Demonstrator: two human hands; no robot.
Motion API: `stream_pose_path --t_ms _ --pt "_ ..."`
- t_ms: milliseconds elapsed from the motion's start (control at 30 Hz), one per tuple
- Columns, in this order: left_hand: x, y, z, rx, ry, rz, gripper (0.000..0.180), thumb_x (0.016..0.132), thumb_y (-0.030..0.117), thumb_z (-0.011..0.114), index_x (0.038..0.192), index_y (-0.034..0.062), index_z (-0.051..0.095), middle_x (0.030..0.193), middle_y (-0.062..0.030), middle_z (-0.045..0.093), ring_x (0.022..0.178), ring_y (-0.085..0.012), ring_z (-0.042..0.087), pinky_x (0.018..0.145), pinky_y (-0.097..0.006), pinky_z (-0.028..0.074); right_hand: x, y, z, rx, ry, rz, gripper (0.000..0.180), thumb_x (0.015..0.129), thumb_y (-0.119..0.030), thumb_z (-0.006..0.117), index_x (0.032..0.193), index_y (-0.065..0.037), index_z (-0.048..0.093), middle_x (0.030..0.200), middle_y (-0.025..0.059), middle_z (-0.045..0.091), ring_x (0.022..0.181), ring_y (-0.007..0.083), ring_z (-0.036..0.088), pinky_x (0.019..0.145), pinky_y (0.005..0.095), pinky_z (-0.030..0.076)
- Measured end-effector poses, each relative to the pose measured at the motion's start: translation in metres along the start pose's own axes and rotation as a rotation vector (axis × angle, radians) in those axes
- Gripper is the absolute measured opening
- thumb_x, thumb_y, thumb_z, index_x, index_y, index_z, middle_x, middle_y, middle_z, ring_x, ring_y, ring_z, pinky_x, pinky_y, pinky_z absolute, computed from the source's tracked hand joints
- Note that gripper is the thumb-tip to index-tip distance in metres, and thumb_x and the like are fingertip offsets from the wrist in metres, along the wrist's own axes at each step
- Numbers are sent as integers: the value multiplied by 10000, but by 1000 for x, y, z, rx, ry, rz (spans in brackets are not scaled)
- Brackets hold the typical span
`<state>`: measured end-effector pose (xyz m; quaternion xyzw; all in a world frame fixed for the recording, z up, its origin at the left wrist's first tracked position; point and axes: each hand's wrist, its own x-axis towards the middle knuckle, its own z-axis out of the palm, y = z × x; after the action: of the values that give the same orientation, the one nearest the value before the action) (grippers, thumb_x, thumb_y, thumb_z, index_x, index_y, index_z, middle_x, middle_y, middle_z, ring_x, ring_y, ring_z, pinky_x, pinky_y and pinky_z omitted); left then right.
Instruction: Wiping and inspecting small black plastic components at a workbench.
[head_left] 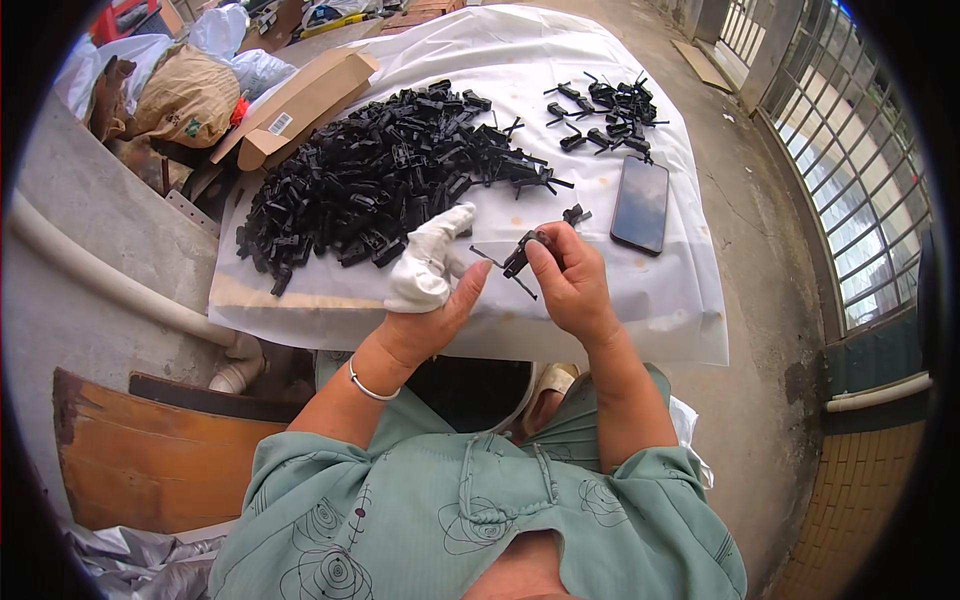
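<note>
Outdoors on bare concrete, a low worktop (690,330) under a white sheet carries the job. At its near edge, above the person's lap, a small black plastic clip (519,256) with a thin wire arm is held in the air between both hands. The right hand (572,282) has its thumb and fingers closed on the clip body. The left hand (432,310) wears white cloth wrapping on its fingers (437,245); its bare thumb presses toward the wire end, and the wrapped fingers are part curled, holding nothing that can be seen.

Judgement on the step: the piece looks springy and small, so the right-hand pinch should stay on the body, not the wire, and the left thumb should push square to the arm so that it does not slip off or bend.

Just beyond the hands one loose clip (575,213) lies on the sheet. A large heap of like black parts (380,180) covers the left and middle of the worktop; a smaller group with wire arms (610,115) lies at the far right, well apart from the heap. A dark phone (640,203) lies face up between that group and the right hand. An open cardboard box (300,105) sits at the far left corner, sacks (185,95) behind it, a white pipe (110,280) along the left.
</note>
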<state>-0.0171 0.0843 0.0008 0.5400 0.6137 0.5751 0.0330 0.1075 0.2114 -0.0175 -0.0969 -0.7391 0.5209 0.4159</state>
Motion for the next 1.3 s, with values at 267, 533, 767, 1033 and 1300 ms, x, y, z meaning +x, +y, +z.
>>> stream_pose_path --t_ms 267,533,767,1033,1300 --pt "1 -6 0 -1017 -322 -725 236 891 168 573 1072 29 515 837 -57 610 630 -97 557 527 -209 448 -6 -2 11 161 -150 93 168 891 -110 571 1021 -3 564 711 -56 492 544 22 377 474 191 327" --pt "-3 0 9 -525 -205 -549 204 904 94 526 1091 12 502 814 -22 582 612 -58 535 512 -193 454 -16 -13 21 -202 68 -141 156 787 -88 686 808 -27 544 609 1 471 520 63 376 458 231 329" --pt "-2 5 7 -426 -250 -524 245 857 46 564 1085 -26 516 778 -18 577 578 -61 523 513 -206 453 -7 -6 2 47 -138 186 206 905 -175 550 783 -10 530 621 -13 471 566 76 398 517 222 360" --pt "-4 1 10 -395 -188 -508 255 841 37 600 1080 -38 551 837 -42 603 576 -53 524 499 -193 444 -7 -13 -2 -103 -335 237 277 936 -214 488 767 -5 553 624 -7 462 592 81 393 542 245 368" --pt "-1 2 7 -333 -240 -520 247 819 29 613 1054 -33 570 885 -64 604 640 -58 548 521 -208 456 -10 -5 1 -42 -282 210 276 934 -207 490 756 -3 547 608 -3 457 589 79 386 536 252 371"
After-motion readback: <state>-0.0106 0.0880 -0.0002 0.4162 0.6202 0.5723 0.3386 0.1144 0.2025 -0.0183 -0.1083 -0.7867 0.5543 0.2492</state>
